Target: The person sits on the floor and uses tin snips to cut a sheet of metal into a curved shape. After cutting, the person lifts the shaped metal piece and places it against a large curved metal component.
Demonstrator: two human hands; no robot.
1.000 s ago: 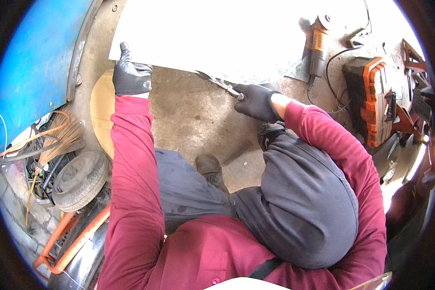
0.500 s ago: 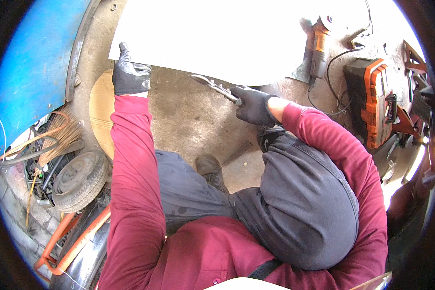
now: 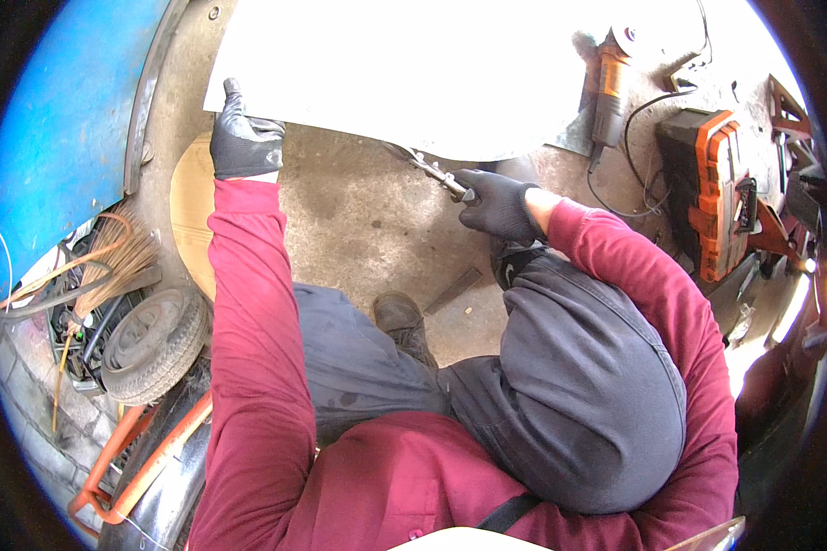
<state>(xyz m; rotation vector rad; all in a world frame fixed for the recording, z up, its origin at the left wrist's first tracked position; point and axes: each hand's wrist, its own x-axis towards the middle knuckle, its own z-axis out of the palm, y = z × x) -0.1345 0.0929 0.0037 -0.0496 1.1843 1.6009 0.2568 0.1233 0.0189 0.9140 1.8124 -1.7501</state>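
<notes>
My left hand (image 3: pixel 246 142), in a black glove, grips the lower left edge of a large white sheet (image 3: pixel 393 64), thumb raised on top and fingers curled. My right hand (image 3: pixel 501 204), also gloved, is closed round the handles of metal snips (image 3: pixel 438 173). The snips point up and left, their jaws at the sheet's lower edge; I cannot tell whether they touch it. An angle grinder (image 3: pixel 608 96) with a cord lies just right of the sheet. Cardboard (image 3: pixel 193 211) lies on the floor below my left hand.
A blue panel (image 3: pixel 69 101) stands at the left, with a straw broom (image 3: pixel 119 260), a tyre (image 3: pixel 153 344) and an orange metal frame (image 3: pixel 110 459) below it. A black and orange toolbox (image 3: pixel 703 193) sits at the right. My bent legs and boots are on the concrete floor (image 3: pixel 340 211).
My right hand with the snips has shifted a little to the right. My left hand and the sheet's left edge have moved very slightly left.
</notes>
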